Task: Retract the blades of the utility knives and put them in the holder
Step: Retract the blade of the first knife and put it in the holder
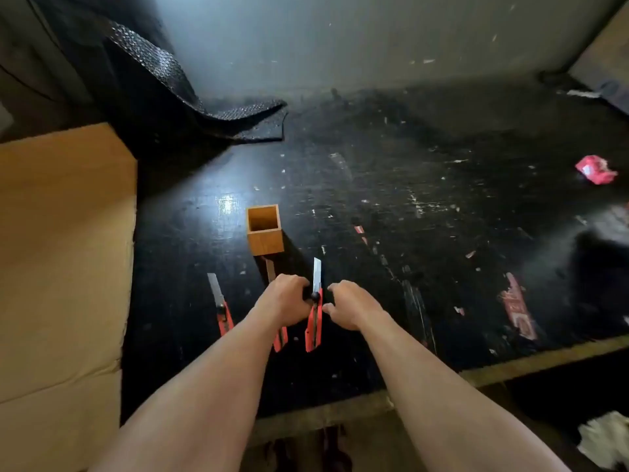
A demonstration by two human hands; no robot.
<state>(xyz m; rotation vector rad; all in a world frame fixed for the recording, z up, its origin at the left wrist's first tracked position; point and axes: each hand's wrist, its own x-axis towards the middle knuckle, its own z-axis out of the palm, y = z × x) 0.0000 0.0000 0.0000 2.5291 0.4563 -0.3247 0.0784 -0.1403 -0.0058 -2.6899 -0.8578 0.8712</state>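
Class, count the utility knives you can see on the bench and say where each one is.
3. The left knife lies alone on the bench; the middle knife is partly under the left hand; the right knife sits between both hands. None shows in the holder.

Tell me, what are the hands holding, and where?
Both hands, left and right, grip the right-hand red utility knife near its black slider knob, below the extended blade. The other knives lie untouched.

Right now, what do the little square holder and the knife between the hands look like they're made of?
The holder looks like wood with a smooth honey-brown finish: flat square walls, open top. The knife between the hands seems to have a matte red plastic body with a bare, shiny metal blade, extended; the exact materials can't be confirmed from this view.
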